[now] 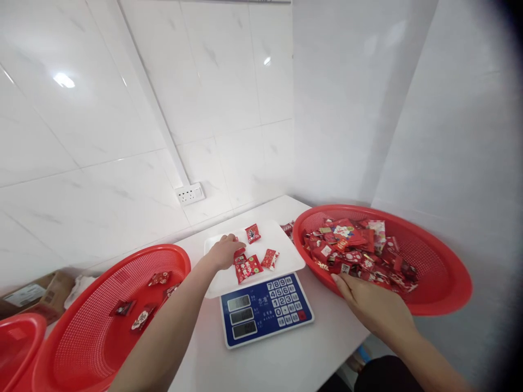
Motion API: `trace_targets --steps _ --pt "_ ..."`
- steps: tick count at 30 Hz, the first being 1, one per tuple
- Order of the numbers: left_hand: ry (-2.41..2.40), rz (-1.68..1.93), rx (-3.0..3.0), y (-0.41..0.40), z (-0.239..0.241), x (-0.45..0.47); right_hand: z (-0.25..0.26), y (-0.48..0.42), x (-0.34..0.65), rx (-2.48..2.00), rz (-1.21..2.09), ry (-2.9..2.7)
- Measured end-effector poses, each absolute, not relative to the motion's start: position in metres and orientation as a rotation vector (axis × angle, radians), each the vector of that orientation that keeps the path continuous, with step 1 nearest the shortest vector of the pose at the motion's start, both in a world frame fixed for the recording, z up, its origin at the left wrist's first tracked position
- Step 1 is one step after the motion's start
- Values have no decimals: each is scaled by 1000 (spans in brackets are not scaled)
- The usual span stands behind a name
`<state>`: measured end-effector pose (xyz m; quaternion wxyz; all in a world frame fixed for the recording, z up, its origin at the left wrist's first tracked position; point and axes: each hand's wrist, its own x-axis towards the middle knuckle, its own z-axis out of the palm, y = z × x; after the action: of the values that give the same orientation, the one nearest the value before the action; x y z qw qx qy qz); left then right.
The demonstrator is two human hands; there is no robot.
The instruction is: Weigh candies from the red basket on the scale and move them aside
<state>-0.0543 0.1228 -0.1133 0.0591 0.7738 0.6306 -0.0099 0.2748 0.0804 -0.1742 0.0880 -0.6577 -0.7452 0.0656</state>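
My left hand (225,252) reaches over the white tray (281,239) of a blue electronic scale (265,310), fingers curled on a small red packet (239,253). Several red candy packets (249,267) lie on the tray, one apart (252,233) near the back. My right hand (368,305) rests with fingers stretched flat on the near rim of a red mesh basket (441,283), which holds a heap of red packets (355,250).
A second red mesh basket (102,337) at the left holds a few packets (141,317). Part of a third red basket (16,343) shows at the far left. A wall socket (190,193) sits on the tiled wall. Cardboard (36,296) lies behind the left basket.
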Motion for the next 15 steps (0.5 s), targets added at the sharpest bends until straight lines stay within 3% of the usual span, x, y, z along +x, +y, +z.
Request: trace_targets --steps 8,15 --pt "1743 -224 2448 124 -108 -56 -180 81 277 -1931 151 -2234" --pt "1675 -184 2513 124 -108 -53 -179 81 277 -1927 145 -2242"
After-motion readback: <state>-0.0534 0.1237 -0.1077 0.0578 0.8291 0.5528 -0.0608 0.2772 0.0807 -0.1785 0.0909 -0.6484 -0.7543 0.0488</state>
